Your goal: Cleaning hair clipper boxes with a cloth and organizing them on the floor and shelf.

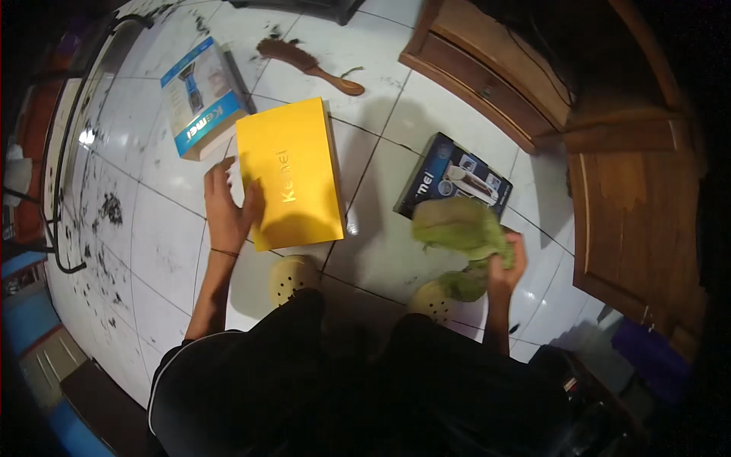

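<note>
My left hand (225, 200) is at the left edge of a yellow Kemei box (302, 171), fingers spread and thumb over the box's edge; whether the thumb presses on it I cannot tell. In my right hand (510, 260) is a crumpled green cloth (457, 225), blurred, its folds hanging on both sides of the fist. The cloth covers the near part of a dark blue Kemei box (457, 177) with a clipper pictured on it. To the upper left stands a white and blue Kemei box (203, 100), one end seemingly open.
A wooden-handled brush (308, 65) lies beyond the yellow box. Dark hair clippings (111, 208) are scattered over the white tiles, mostly at left. A wooden cabinet (628, 205) borders the right, and a black metal frame (71, 143) the left. Pale clogs (291, 280) are just below the boxes.
</note>
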### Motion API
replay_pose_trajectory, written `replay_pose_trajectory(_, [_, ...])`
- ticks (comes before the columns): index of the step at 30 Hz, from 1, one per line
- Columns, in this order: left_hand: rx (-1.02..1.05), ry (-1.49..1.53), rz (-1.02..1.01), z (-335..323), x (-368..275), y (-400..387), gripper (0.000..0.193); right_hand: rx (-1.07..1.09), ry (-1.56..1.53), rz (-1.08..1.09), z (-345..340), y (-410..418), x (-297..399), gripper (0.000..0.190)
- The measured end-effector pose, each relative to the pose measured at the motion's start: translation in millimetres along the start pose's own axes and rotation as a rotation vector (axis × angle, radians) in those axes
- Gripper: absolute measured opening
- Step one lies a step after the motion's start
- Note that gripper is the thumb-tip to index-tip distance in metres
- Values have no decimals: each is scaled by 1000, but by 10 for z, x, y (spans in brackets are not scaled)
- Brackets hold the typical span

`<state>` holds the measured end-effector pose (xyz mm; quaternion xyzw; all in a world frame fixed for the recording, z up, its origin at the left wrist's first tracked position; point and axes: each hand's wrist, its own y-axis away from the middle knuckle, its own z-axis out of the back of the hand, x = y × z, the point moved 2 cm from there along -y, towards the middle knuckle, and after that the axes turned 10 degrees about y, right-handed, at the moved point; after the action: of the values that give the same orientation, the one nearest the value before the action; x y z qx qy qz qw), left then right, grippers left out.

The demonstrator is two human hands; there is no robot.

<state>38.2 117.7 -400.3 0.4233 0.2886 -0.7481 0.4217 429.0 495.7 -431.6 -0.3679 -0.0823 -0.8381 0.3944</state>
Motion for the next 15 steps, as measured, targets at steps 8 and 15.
replay_pose_trajectory(8, [682,253,291,-2072,-397,-13,71,-30,-1001,-824,676,188,-972,57])
replay_pose_trajectory(15, [744,780,373,-2607,-230,267,78,145,-624,-807,269,380,-948,66])
